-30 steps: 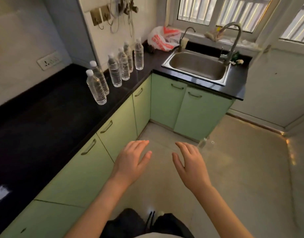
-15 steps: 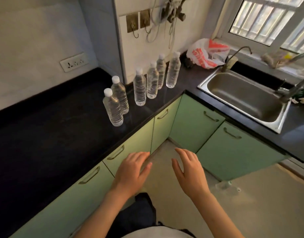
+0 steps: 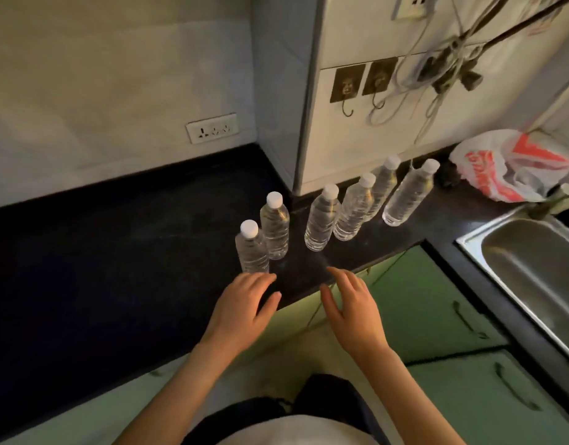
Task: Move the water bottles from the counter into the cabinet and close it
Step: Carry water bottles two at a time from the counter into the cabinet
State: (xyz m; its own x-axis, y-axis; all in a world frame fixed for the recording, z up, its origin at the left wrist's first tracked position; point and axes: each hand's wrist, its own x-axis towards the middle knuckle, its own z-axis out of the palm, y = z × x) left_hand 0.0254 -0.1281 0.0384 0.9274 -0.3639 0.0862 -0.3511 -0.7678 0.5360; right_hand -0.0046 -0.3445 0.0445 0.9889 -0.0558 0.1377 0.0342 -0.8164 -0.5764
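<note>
Clear, white-capped bottles (image 3: 320, 221), black counter (image 3: 116, 239), green cabinets (image 3: 437, 303).

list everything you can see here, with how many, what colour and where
water bottles: six, clear with white caps, standing on the counter near the wall corner
counter: one, black, L-shaped along the walls
cabinet doors: several, light green, shut, under the counter
sink: one, steel, set in the counter at right
plastic bag: one, white and red, on the counter behind the sink
wall socket: one, white, on the left wall
hooks: two, brownish plates, on the wall above the bottles
cables: a tangle, white and dark, hanging at upper right
left hand: one, open, empty, close to the nearest bottle
right hand: one, open, empty, over the counter edge
</note>
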